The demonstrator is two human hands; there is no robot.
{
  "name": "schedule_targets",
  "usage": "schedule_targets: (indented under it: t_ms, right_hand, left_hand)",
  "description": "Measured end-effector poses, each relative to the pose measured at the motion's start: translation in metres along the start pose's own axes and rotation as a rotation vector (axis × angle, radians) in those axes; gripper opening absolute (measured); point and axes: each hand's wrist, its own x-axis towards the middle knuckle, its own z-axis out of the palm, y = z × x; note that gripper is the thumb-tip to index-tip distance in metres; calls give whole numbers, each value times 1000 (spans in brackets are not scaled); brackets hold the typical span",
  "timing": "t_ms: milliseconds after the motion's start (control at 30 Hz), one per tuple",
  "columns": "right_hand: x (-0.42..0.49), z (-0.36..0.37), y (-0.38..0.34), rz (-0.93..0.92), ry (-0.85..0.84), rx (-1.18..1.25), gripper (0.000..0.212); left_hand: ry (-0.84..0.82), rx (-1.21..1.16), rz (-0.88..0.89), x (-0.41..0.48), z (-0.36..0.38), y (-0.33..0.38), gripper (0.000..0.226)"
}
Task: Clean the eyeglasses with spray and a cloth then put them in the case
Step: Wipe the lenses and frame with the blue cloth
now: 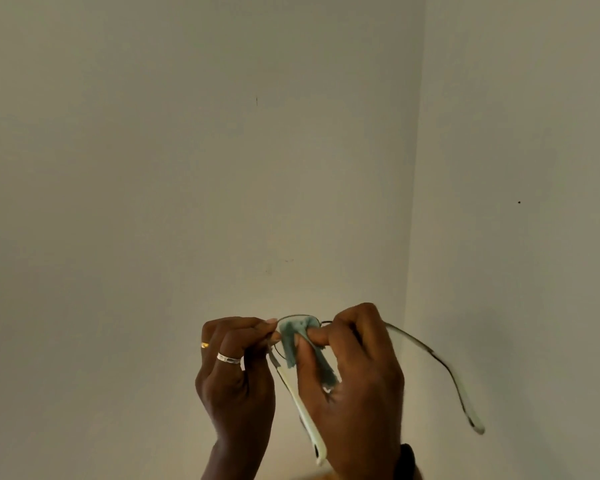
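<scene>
Eyeglasses (300, 407) up before the wall (187, 168) — left hand (234, 372) pinching the frame, right hand (357, 379) pinching the cloth (290, 344) on a lens.

Both hands are raised in front of a bare beige wall (187, 168), near its corner. The left hand (234, 372) (two rings on it) pinches the eyeglasses (297, 407) at the frame's left edge. The right hand (355, 379) presses a teal cloth (293, 344) against one lens, thumb on the cloth. Both pale temple arms stand open, one reaching far right.
</scene>
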Motion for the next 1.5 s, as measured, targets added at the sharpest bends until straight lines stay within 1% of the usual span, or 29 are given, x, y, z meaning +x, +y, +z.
schedule_targets:
  t_ms: [100, 200, 300, 367, 467, 600, 667, 733, 800, 867, 933, 1033, 1167, 1233, 1300, 1400, 1500]
  right_hand:
    - [-14, -3, 0, -14, -7, 97, 15]
    - [-28, -8, 10, 34, 43, 153, 12]
    - [-29, -10, 25, 66, 137, 92, 16]
    - [-24, -9, 31, 62, 190, 38, 19]
    - [-16, -3, 36, 63, 220, -9, 18]
    - [-10, 5, 39, 76, 245, 11, 16]
    - [-4, 5, 35, 71, 229, 20, 14]
    - [0, 3, 30, 54, 176, 45, 15]
    - [-2, 0, 27, 36, 101, 59, 15]
    - [-9, -3, 27, 47, 39, 22, 16]
    - [-15, -4, 29, 67, 12, -29, 16]
    - [-15, -3, 34, 81, 53, -68, 18]
    - [-7, -4, 36, 50, 156, -92, 12]
    - [-4, -2, 34, 62, 164, -75, 15]
    - [-2, 0, 33, 56, 153, -44, 16]
    - [-2, -3, 28, -5, 76, 29, 11]
    - [-12, -7, 29, -6, -43, 24, 8]
  left_hand:
    - [21, 51, -18, 5, -1, -5, 29]
    - [81, 26, -63, 13, -3, -8, 20]
    - [95, 22, -93, 16, -5, -2, 12]
    - [104, 6, -107, 17, -4, 3, 12]
    - [104, 31, -74, 16, 0, 11, 15]
    - [84, 28, -63, 12, 0, 12, 15]
    - [68, 10, -70, 11, -1, 8, 26]
    - [71, -1, -76, 11, -1, 4, 30]
    - [71, 12, -76, 12, -3, 1, 26]
    - [65, 27, -77, 12, -7, 0, 22]
    - [66, 28, -89, 11, -10, -1, 22]
    - [68, 20, -105, 9, -12, -2, 25]
    - [81, -1, -117, 7, -10, 2, 25]
    - [95, -28, -131, 8, -8, 3, 22]
    - [98, -33, -127, 9, -6, 4, 25]
    - [100, -20, -104, 14, -6, 7, 28]
    - [106, -13, -90, 16, -11, 7, 15]
